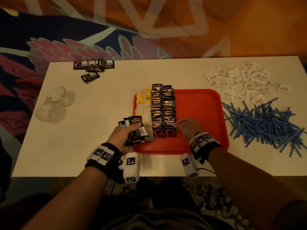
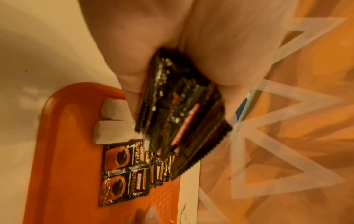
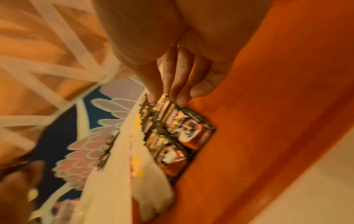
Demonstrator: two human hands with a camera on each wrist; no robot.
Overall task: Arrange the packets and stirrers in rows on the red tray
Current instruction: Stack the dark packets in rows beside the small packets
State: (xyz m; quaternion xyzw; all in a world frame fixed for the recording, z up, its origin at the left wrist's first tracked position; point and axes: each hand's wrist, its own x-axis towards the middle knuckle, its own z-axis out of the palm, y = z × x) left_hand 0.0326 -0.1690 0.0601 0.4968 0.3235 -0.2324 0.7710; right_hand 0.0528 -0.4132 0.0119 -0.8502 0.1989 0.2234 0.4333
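Your left hand (image 1: 123,136) grips a fanned stack of black coffee sachets (image 1: 135,130) at the red plastic tray's (image 1: 199,113) near-left corner; your right hand's (image 1: 187,126) relaxed fingers (image 3: 172,78) touch the tray's right coffee row (image 1: 169,110).

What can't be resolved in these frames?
- Count of coffee packets in the left hand: fanned and overlapped in the head view, blurred in the left wrist view.
- Whether the right hand touches the coffee rows: right wrist view is motion-blurred.
- Print on the white sachets: too small.
- Number of blue stirrers: tangled pile.
- Tea bags nearest the person: hidden behind the held packets.
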